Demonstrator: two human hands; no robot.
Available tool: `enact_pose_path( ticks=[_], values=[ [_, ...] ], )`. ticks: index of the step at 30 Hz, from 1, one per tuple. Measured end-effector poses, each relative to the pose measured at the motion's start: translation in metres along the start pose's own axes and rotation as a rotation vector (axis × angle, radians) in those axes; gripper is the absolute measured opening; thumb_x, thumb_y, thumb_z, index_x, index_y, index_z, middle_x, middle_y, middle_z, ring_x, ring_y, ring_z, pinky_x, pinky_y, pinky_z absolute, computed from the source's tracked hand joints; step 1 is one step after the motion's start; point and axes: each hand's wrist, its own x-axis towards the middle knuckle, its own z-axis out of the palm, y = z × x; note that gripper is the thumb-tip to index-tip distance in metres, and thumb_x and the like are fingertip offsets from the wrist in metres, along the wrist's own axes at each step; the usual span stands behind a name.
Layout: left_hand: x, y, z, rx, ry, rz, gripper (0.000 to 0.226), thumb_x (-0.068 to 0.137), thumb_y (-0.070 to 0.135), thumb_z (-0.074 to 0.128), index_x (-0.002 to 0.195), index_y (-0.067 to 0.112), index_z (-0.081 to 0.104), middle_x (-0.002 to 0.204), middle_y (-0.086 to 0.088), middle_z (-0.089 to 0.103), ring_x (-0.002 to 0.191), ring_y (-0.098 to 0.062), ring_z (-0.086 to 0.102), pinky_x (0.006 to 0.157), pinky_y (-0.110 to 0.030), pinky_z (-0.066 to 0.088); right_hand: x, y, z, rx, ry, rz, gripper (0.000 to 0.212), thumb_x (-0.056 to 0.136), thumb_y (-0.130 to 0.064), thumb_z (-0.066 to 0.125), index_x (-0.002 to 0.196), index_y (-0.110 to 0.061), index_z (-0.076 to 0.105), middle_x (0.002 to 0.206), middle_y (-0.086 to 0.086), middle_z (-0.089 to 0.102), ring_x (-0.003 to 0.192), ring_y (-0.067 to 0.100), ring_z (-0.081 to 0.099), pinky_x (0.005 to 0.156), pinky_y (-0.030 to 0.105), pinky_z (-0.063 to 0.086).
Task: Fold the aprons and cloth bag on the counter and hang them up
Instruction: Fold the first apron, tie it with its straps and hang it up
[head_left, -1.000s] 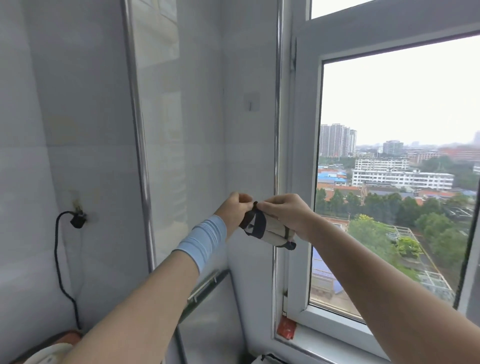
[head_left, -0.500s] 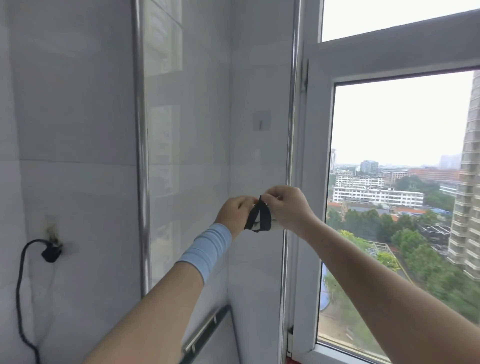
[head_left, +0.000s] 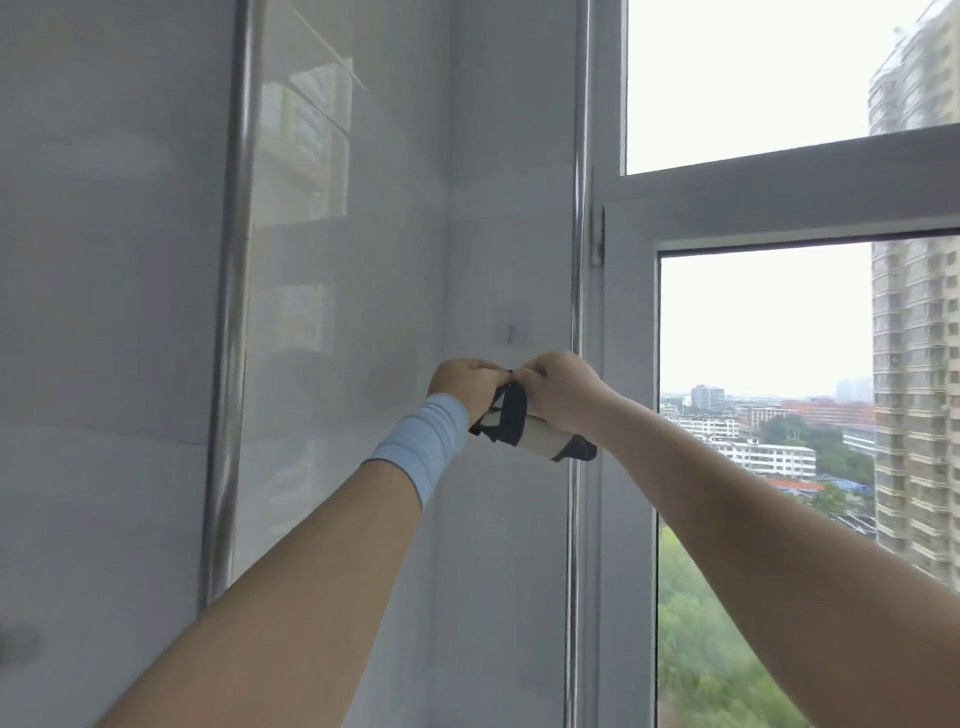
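- Broadly, the scene is a corner where a glossy tiled wall (head_left: 130, 364) meets a white window frame (head_left: 779, 208). Both forearms reach up into this corner.
- A vertical metal pipe (head_left: 228, 364) runs up the wall on the left, well apart from the hands.
- The folded bundle (head_left: 540, 439) is a cream roll of cloth with black trim. It hangs in the air just under the two hands, near the corner and below the hook. Whether it is an apron or the cloth bag cannot be told.
- The left hand (head_left: 462, 387), with a light-blue wristband (head_left: 426, 441) on the wrist, has its fingers curled tight and pinches the top of the black strap (head_left: 511, 415).
- The right hand (head_left: 563, 387) is curled in the same way and pinches the same strap from the other side, so the knuckles nearly touch.
- The small wall hook (head_left: 511, 330) sits on the tile just above the gap between the hands, and nothing hangs on it.
- The step in hand appears to be hanging the bundle. To do it well, the person should probably pull the hands a little apart so the strap forms an open loop, lift this loop above the tip of the hook, and lower it behind the tip.
- One hand should let go only when the strap carries the weight, since the roll may unfold or slip off such a small hook.
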Motion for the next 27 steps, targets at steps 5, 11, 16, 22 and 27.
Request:
enact_pose_path(
  ticks=[5, 11, 16, 22, 27],
  values=[
    [0.034, 0.0, 0.01, 0.109, 0.108, 0.147, 0.012, 0.091, 0.023, 0.055, 0.088, 0.02, 0.066, 0.08, 0.005, 0.063, 0.075, -0.018, 0.06, 0.067, -0.031, 0.054, 0.031, 0.002, -0.01, 0.168, 0.021, 0.079, 0.027, 0.094, -0.032, 0.057, 0.092, -0.013, 0.076, 0.088, 0.008, 0.074, 0.075, 0.018, 0.065, 0.064, 0.027, 0.05],
    [0.06, -0.001, 0.018, 0.105, 0.234, 0.159, 0.013, 0.085, 0.027, 0.061, 0.087, 0.022, 0.073, 0.083, 0.002, 0.071, 0.078, -0.022, 0.066, 0.071, -0.037, 0.059, 0.054, 0.003, -0.01, 0.191, 0.166, 0.105, 0.02, 0.086, -0.029, 0.065, 0.072, -0.018, 0.074, 0.069, 0.001, 0.069, 0.07, 0.021, 0.065, 0.056, 0.028, 0.05],
    [0.072, 0.013, 0.022, 0.094, 0.34, 0.076, 0.017, 0.078, 0.022, 0.06, 0.074, 0.023, 0.076, 0.074, 0.003, 0.072, 0.066, -0.021, 0.064, 0.063, -0.027, 0.055, 0.067, -0.011, -0.003, -0.054, 0.313, 0.133, 0.023, 0.085, -0.02, 0.053, 0.064, -0.016, 0.063, 0.063, -0.001, 0.057, 0.059, 0.024, 0.054, 0.047, 0.022, 0.033],
    [0.088, 0.026, 0.015, 0.088, 0.229, -0.143, 0.027, 0.08, 0.011, 0.059, 0.054, 0.012, 0.05, 0.079, -0.009, 0.068, 0.064, -0.022, 0.063, 0.058, -0.027, 0.052, 0.076, -0.02, -0.005, -0.099, 0.312, 0.196, 0.014, 0.08, -0.017, 0.054, 0.067, -0.014, 0.051, 0.068, 0.001, 0.053, 0.069, 0.028, 0.058, 0.059, 0.027, 0.044],
    [0.081, 0.035, 0.005, 0.157, 0.047, -0.28, 0.031, 0.09, 0.014, 0.057, 0.062, 0.007, 0.046, 0.065, -0.009, 0.053, 0.051, -0.021, 0.047, 0.042, -0.024, 0.045, 0.083, -0.031, -0.016, -0.129, 0.237, 0.308, 0.023, 0.087, -0.027, 0.057, 0.07, -0.014, 0.048, 0.072, 0.002, 0.051, 0.059, 0.018, 0.051, 0.053, 0.025, 0.041]
  ],
)
